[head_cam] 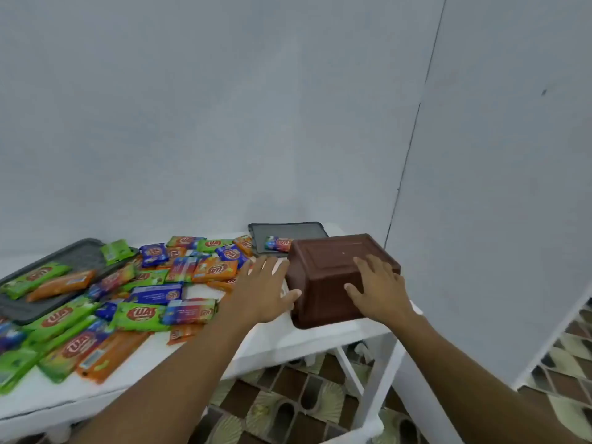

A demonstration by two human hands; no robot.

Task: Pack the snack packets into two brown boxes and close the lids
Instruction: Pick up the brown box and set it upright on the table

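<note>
Grips spread wide, left hand (261, 285) flanks and right hand (376, 285) rests atop a box (323, 264) lying bottom-up on the desk (320, 339), apparently poised to right it for the packets (137, 314).

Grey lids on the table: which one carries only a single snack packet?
The grey lid behind the brown box, with one multicoloured packet. The left lid bears several green and orange packets.

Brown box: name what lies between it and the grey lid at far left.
In the head view, scattered snack packets fill the white table from the grey lid up to the left hand, which lies beside the brown box.
</note>
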